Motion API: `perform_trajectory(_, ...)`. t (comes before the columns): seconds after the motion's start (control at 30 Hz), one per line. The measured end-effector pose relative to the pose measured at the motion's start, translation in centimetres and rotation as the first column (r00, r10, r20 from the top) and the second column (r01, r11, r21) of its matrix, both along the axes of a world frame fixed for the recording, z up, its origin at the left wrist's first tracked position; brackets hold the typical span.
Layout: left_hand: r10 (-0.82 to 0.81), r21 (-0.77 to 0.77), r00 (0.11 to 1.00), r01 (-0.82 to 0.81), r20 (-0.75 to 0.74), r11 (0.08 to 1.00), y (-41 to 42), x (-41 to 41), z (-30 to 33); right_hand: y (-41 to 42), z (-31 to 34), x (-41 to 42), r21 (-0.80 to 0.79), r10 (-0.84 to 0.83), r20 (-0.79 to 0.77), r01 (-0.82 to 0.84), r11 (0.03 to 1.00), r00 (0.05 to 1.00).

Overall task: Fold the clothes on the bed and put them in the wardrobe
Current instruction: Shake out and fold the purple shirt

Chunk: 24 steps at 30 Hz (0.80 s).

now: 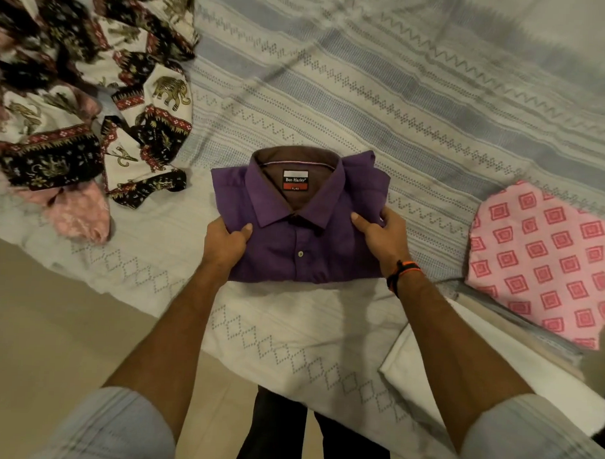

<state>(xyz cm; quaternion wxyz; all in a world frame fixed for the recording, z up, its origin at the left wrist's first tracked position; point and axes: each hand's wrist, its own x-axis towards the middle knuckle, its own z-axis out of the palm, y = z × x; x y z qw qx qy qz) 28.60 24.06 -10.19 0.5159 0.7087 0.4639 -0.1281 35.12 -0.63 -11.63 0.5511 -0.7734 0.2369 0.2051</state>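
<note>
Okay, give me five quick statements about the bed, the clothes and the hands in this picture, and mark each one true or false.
1. The purple shirt lies folded on the bed with its collar up. True.
2. Only the right hand touches the shirt. False: the left hand grips its other side too, thumb on top.
3. The elephant-print cloth is neatly folded. False: it lies crumpled at the left of the bed.
4. A pink cloth with square patterns lies to the right of the shirt. True.
5. The wristband is on the left wrist. False: it is on the right wrist.
</note>
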Motion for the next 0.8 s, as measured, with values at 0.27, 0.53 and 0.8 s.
perform_trajectory(0.27,0.043,-0.065,0.998,-0.039,0.055,0.997,-3.9,-4.9,9.3,-3.6,8.8,-5.6,0.073,-0.019,0.041,0.016,0.997,0.999)
perform_trajectory(0.53,-0.036,-0.106,0.991,0.05,0.128,0.993,-10.0,-10.8,18.3,-9.9,18.2,-12.5,0.13,-0.07,0.085,0.058,0.99,0.994)
perform_trajectory(0.8,-0.162,-0.095,0.967,0.183,0.195,0.978,-14.7,-12.2,21.8,-15.6,21.7,-16.6,0.201,-0.161,0.13,0.133,0.97,0.978)
